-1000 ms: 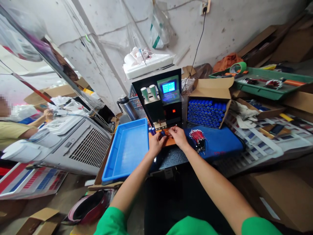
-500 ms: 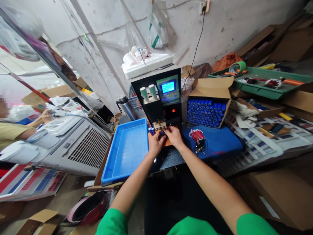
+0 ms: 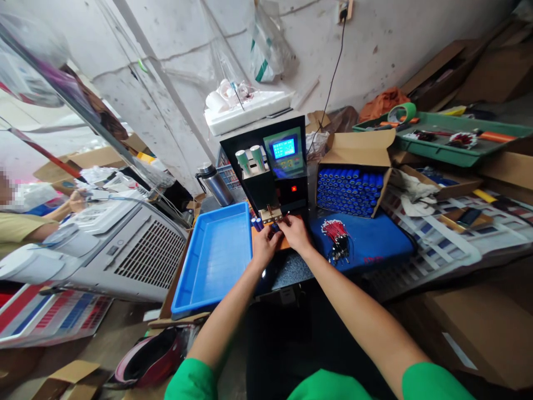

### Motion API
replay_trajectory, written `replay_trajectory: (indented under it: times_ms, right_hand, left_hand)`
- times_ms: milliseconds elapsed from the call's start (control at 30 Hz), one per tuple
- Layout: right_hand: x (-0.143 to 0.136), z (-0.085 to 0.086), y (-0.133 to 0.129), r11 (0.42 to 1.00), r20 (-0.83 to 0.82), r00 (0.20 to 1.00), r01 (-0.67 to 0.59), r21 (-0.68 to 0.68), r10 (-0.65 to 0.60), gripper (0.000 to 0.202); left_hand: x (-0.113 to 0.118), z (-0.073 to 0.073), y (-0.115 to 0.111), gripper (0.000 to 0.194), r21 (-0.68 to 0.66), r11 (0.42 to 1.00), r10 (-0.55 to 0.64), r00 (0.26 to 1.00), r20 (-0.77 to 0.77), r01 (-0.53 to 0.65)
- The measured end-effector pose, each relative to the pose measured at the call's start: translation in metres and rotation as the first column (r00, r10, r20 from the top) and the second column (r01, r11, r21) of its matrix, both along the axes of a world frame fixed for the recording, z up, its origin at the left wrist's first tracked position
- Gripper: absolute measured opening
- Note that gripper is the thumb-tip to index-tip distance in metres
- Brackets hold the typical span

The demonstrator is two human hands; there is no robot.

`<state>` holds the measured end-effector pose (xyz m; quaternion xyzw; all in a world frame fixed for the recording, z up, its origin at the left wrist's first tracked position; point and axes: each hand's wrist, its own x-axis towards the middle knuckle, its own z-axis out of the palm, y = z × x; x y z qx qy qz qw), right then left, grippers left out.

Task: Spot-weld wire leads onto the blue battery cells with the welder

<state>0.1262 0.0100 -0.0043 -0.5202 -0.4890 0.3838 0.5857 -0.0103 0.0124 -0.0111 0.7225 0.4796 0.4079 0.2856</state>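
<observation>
A black spot welder with a lit blue screen stands in front of me, its thin electrodes pointing down over an orange work surface. Just below those electrodes, my left hand is closed on a blue battery cell, mostly covered by the fingers. My right hand pinches close beside it at the same spot; what lies between its fingertips is too small to make out. Two blue-purple cells stand upright just left of the welder tip. Red and black wires lie bundled to the right.
A blue tray sits at left, and a carton of blue cells at right on a blue mat. Behind the tray stands a steel flask. A co-worker's arm shows far left, past a grey air cooler.
The whole view has shifted very slightly. Both hands keep the same place under the electrodes, with no visible change in their grip.
</observation>
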Motion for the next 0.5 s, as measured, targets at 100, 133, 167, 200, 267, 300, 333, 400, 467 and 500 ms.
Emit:
replay_trajectory:
  times_ms: [100,133,167,200,267,300,333,400,467,500]
  right_hand:
    - [-0.0004,-0.0002,0.0004,1.0,-0.009,1.0,0.0,0.005,0.0,0.02]
    - [-0.0007,-0.0004,0.0005,1.0,-0.016,1.0,0.0,0.008,0.0,0.02]
    - [-0.0009,-0.0008,0.0006,1.0,-0.023,1.0,-0.001,0.012,0.002,0.019]
    - [-0.0011,-0.0013,0.0008,1.0,-0.029,1.0,-0.003,0.015,0.003,0.019]
    - [-0.0014,-0.0028,0.0015,1.0,-0.035,0.999,-0.007,0.018,0.008,0.019]
    - [-0.0014,-0.0038,0.002,1.0,-0.036,0.999,-0.009,0.02,0.01,0.018]
    - [-0.0012,-0.0049,0.0024,1.0,-0.036,0.999,-0.016,0.024,0.017,0.019]
    - [0.0003,-0.0069,0.0028,0.999,-0.03,0.999,-0.029,0.025,0.03,0.02]
    - [0.0036,-0.0084,0.0021,0.999,-0.018,0.999,-0.039,0.023,0.04,0.021]
    - [0.0059,-0.0089,0.0012,0.999,-0.011,0.999,-0.048,0.024,0.048,0.022]
  left_hand:
    - [0.0001,-0.0001,0.0001,0.02,0.001,1.0,0.005,1.0,-0.003,-0.005]
    - [0.0002,0.0001,0.0,0.021,0.002,1.0,0.007,1.0,-0.002,-0.007]
    - [0.0004,0.0005,-0.0001,0.021,0.002,1.0,0.006,1.0,-0.001,-0.006]
    - [0.0005,0.0009,-0.0003,0.021,0.002,1.0,0.004,1.0,-0.001,-0.004]
    - [0.0009,0.0017,-0.0008,0.022,-0.002,1.0,-0.003,1.0,0.004,0.003]
    - [0.001,0.0019,-0.0009,0.023,-0.006,1.0,-0.004,1.0,0.01,0.004]
    - [0.0011,0.002,-0.001,0.023,-0.01,1.0,-0.004,1.0,0.016,0.004]
    - [0.0014,0.0018,-0.001,0.024,-0.016,1.0,-0.007,1.0,0.025,0.007]
    - [0.0017,0.0011,-0.0009,0.023,-0.017,1.0,-0.008,1.0,0.027,0.008]
    - [0.0019,0.0008,-0.0008,0.023,-0.019,1.0,-0.013,0.999,0.032,0.014]
